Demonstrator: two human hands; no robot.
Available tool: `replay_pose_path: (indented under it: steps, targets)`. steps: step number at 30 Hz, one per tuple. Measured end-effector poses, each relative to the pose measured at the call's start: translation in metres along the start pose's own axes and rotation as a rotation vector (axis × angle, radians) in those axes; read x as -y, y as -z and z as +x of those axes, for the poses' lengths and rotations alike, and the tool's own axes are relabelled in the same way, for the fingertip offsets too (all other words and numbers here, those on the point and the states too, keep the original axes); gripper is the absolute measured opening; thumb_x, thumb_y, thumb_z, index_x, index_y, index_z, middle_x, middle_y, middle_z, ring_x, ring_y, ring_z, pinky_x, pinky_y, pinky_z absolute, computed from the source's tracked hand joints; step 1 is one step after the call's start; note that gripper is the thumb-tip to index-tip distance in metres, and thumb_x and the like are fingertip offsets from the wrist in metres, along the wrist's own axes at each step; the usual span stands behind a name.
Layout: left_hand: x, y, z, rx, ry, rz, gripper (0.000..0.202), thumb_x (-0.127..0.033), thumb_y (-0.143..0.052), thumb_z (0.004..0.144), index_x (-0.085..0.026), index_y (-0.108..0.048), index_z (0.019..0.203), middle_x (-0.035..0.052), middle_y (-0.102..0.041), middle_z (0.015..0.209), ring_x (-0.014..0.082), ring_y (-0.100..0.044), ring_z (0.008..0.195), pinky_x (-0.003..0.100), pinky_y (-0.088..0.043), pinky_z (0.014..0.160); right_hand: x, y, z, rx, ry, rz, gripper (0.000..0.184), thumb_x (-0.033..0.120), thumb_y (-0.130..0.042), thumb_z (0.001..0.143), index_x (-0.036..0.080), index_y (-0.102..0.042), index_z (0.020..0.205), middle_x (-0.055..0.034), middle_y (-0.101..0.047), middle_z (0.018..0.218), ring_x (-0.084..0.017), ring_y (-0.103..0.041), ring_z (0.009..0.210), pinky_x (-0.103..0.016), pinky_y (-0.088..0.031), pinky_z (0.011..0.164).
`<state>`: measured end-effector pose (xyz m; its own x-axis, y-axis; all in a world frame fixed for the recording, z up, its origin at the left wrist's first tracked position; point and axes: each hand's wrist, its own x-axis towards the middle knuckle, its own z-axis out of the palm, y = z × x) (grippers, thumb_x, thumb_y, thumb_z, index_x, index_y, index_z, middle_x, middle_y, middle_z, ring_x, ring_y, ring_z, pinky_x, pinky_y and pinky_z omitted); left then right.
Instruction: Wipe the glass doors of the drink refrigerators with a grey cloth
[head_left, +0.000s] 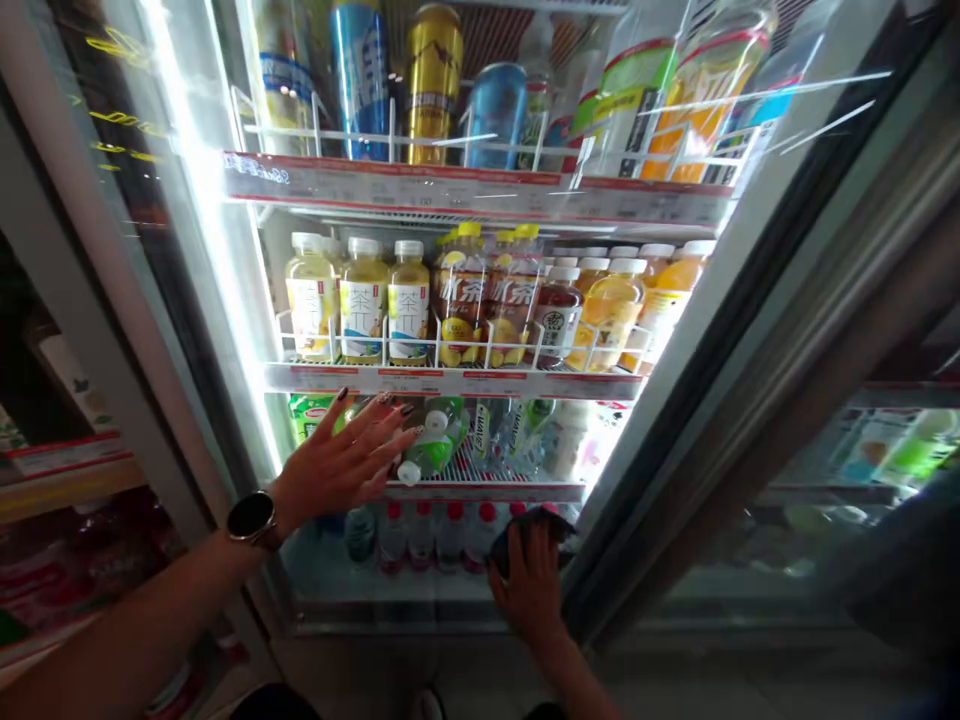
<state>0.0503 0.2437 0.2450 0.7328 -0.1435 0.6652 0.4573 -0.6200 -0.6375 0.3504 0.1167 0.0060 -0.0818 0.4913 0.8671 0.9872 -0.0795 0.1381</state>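
Resting low at the near right of the open fridge [225, 330], the right hand [531, 592] had its grip clamped on a dark cloth [544, 520], which lay bunched at the right end of the bottom shelf, just beside the door [757, 400]. Left of the cloth stood a row of red-capped bottles [439, 530]. Up and to the left, the left hand [341, 465], with a watch [253, 520] on its wrist, reached in over the wire shelf [487, 478], its grip apart and the fingers spread flat. The fingertips were touching or just beside a green bottle [439, 448], which lay on its side on that shelf, white cap toward the near edge. More bottles lay to its right. One shelf up stood tea bottles [364, 300] in upright rows behind a wire rail. Farthest, on the top shelf, stood cans [433, 80] and larger bottles.
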Motion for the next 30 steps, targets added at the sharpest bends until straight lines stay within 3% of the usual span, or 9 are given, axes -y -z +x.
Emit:
replay_pose_path:
  steps: [2, 4, 12, 14, 16, 20, 24, 27, 30]
  targets:
    - [0.000, 0.000, 0.000, 0.000, -0.002, -0.013, 0.058, -0.030, -0.065, 0.095, -0.023, -0.052, 0.151, 0.0033, -0.057, 0.155, 0.0217, -0.016, 0.163, 0.052, -0.009, 0.137, 0.000, -0.001, -0.017, 0.041, 0.032, 0.007, 0.091, 0.029, -0.053, 0.096, 0.013, -0.004, 0.170, -0.0218, -0.006, 0.177, -0.047, -0.039, 0.153, -0.060, -0.062, 0.092]
    - [0.001, -0.001, -0.001, -0.001, -0.003, -0.018, 0.057, -0.031, -0.064, 0.095, -0.023, -0.052, 0.151, 0.0041, -0.057, 0.156, 0.0222, -0.017, 0.163, 0.052, -0.009, 0.137, -0.008, 0.005, -0.002, 0.027, 0.026, 0.022, 0.091, 0.030, -0.054, 0.096, 0.014, -0.005, 0.170, -0.0216, -0.009, 0.177, -0.047, -0.038, 0.153, -0.060, -0.060, 0.098]
    - [0.001, -0.002, -0.002, -0.003, -0.005, -0.018, 0.060, -0.031, -0.067, 0.093, -0.023, -0.053, 0.151, 0.0048, -0.060, 0.153, 0.0226, -0.017, 0.164, 0.053, -0.010, 0.137, -0.085, 0.077, 0.209, -0.275, -0.058, 0.057, 0.082, 0.040, -0.043, 0.102, 0.015, -0.006, 0.170, -0.0211, -0.008, 0.177, -0.044, -0.016, 0.162, -0.072, -0.030, 0.122]
    - [0.001, -0.002, -0.002, -0.003, -0.003, -0.018, 0.059, -0.031, -0.066, 0.093, -0.024, -0.053, 0.151, 0.0042, -0.061, 0.151, 0.0229, -0.017, 0.164, 0.053, -0.010, 0.137, -0.096, 0.086, 0.239, -0.313, -0.062, 0.058, 0.081, 0.043, -0.040, 0.102, 0.016, -0.006, 0.170, -0.0207, -0.011, 0.177, -0.043, -0.016, 0.162, -0.073, -0.024, 0.123]
    - [0.000, -0.002, -0.001, -0.008, -0.002, -0.012, 0.057, -0.030, -0.065, 0.094, -0.024, -0.055, 0.150, 0.0039, -0.062, 0.150, 0.0230, -0.018, 0.163, 0.053, -0.011, 0.137, -0.096, 0.084, 0.244, -0.335, -0.082, 0.048, 0.082, 0.046, -0.040, 0.101, 0.016, -0.007, 0.170, -0.0210, -0.012, 0.176, -0.044, -0.018, 0.162, -0.074, -0.022, 0.123]
    - [0.000, -0.002, -0.001, -0.009, -0.003, 0.007, 0.057, -0.030, -0.064, 0.094, -0.025, -0.055, 0.150, 0.0033, -0.061, 0.152, 0.0235, -0.021, 0.163, 0.052, -0.012, 0.137, -0.071, 0.054, 0.190, -0.311, -0.116, 0.023, 0.087, 0.049, -0.045, 0.098, 0.015, -0.009, 0.170, -0.0230, -0.012, 0.176, -0.049, -0.020, 0.160, -0.078, -0.024, 0.119]
    - [0.000, -0.002, -0.001, -0.002, -0.004, -0.002, 0.057, -0.029, -0.064, 0.095, -0.024, -0.054, 0.150, 0.0034, -0.060, 0.153, 0.0236, -0.019, 0.163, 0.053, -0.011, 0.137, -0.033, 0.015, 0.084, -0.157, -0.117, -0.002, 0.091, 0.045, -0.051, 0.097, 0.013, -0.006, 0.170, -0.0272, -0.010, 0.175, -0.054, -0.026, 0.156, -0.080, -0.038, 0.110]
    - [0.001, -0.002, -0.002, -0.010, -0.006, -0.012, 0.058, -0.029, -0.065, 0.094, -0.023, -0.053, 0.151, 0.0046, -0.058, 0.155, 0.0232, -0.018, 0.164, 0.053, -0.010, 0.137, -0.011, -0.004, 0.012, -0.028, -0.064, -0.002, 0.090, 0.037, -0.051, 0.097, 0.017, -0.002, 0.170, -0.0264, -0.017, 0.174, -0.052, -0.037, 0.151, -0.071, -0.050, 0.101]
    - [0.001, -0.002, -0.002, -0.019, -0.011, -0.019, 0.060, -0.029, -0.066, 0.092, -0.022, -0.053, 0.150, 0.0057, -0.056, 0.157, 0.0231, -0.017, 0.164, 0.054, -0.010, 0.137, -0.001, -0.008, -0.016, 0.022, -0.001, 0.003, 0.087, 0.033, -0.049, 0.098, 0.016, -0.004, 0.170, -0.0266, -0.023, 0.172, -0.048, -0.042, 0.149, -0.067, -0.054, 0.099]
